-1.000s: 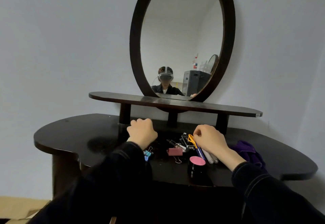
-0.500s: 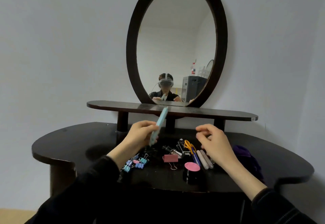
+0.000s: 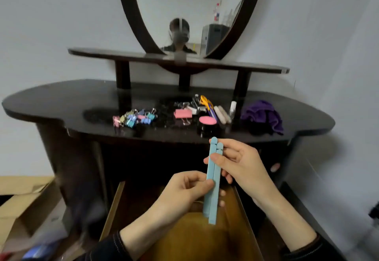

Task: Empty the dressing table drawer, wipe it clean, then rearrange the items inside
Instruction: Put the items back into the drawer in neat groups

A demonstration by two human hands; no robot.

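Head view, from biggest to smallest. The dark dressing table fills the middle of the frame, its oval mirror rising from a raised shelf at the back. Below the tabletop the drawer stands pulled out toward me, its bare wooden floor showing between my forearms. On the floor to the left lies some cardboard, blurred.

On the tabletop, a crumpled purple cloth sits at the right end. Left of it is a cluster of things: a small clear bottle, two pale sticks lying side by side, scissors with yellow handles, a black jar with a pink lid near the front edge, and a large pink binder clip. Further left, apart from that cluster, is a heap of small binder clips in pastel colours.

Over the open drawer I hold two light blue sticks pressed together lengthwise, nearly upright, the rounded ends on top. My left hand pinches their lower half between thumb and fingers. My right hand grips the upper half, thumb across the front and fingers curled behind. The sticks touch nothing but my hands, above the drawer and in front of the table's edge.
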